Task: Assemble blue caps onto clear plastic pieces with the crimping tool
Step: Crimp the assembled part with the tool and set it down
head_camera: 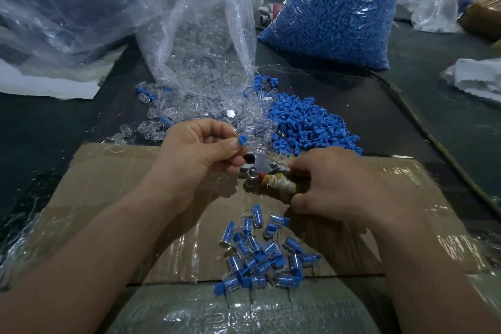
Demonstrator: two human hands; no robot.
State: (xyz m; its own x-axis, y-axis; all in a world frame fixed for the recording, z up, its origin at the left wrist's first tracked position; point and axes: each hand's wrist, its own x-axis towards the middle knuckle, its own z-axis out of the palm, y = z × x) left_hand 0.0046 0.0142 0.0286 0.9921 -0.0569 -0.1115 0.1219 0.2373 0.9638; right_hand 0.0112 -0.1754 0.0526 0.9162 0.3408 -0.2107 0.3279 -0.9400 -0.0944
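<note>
Right now the left hand point(200, 149) pinches 1 blue cap point(242, 140) just above the crimping tool point(267, 175), whose wrapped handles the right hand point(336, 184) grips; light, stiff and likely slippery, the cap is best held by its flat head.

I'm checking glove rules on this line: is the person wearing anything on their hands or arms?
No. The left hand and right hand are bare: no gloves, and no rings visible. The left forearm and right forearm are uncovered as far as the picture shows, with no sleeves, watch or bands.
</note>
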